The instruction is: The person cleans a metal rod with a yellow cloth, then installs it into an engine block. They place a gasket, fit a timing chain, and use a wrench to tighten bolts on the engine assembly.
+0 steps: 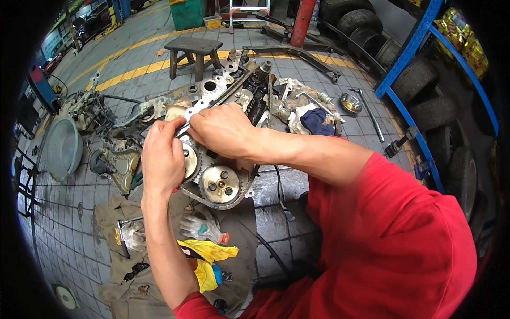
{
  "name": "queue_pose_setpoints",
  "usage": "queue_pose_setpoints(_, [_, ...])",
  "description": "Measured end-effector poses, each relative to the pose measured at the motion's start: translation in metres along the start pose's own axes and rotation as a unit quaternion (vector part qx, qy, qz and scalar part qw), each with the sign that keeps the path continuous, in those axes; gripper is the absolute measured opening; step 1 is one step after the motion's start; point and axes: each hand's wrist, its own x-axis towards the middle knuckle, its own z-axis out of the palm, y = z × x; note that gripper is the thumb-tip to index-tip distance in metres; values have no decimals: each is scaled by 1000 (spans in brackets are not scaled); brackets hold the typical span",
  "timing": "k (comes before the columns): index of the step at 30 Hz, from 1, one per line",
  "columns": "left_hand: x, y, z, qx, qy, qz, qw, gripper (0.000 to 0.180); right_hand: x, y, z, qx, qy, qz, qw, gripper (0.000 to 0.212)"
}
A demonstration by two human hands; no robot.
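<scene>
An engine with its timing chain (246, 183) exposed lies in front of me. Two round metal sprockets face me: the nearer sprocket (220, 184) is in full view, and the other sprocket (189, 160) is partly covered by my left hand. Bent fingers of my left hand (163, 157) meet those of my right hand (226, 130) at the engine's upper left edge. Both hands are closed, the fingertips together by a thin dark edge. What they pinch is too covered to name. A flat light-metal plate with holes (199, 103) runs beyond the fingertips.
Greasy engine parts (119, 162) and a grey basin (64, 148) stand at left. Below the engine, gloves (204, 226) and a yellow cloth (212, 251) lie on a brown cloth (234, 266). A wooden stool (194, 48) stands beyond; rags (313, 119), a long wrench (370, 114) and a metal bowl (350, 103) lie right.
</scene>
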Motion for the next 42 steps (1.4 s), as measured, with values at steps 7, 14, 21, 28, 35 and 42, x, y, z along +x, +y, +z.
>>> queue_pose_setpoints(7, [0,3,0,6,-5,1,1000,38,-3,1,3,12,11,-22,1000,27])
queue_pose_setpoints(14, [-1,1,0,5,7,4,1000,37,-6,-5,0,-4,1,-4,1000,27])
queue_pose_setpoints(21, [0,1,2,11,0,-3,1000,37,-7,-4,-3,-3,2,-20,1000,14])
queue_pose_setpoints(28, [-1,1,1,24,3,10,1000,36,-12,-7,-11,-5,-6,-31,999,16])
queue_pose_setpoints(35, [-1,0,1,24,5,4,1000,35,-7,-5,-1,-16,-2,-14,1000,15])
queue_pose_setpoints(42, [-1,4,-1,29,-2,-11,1000,35,-12,1,1,-28,31,-50,998,15])
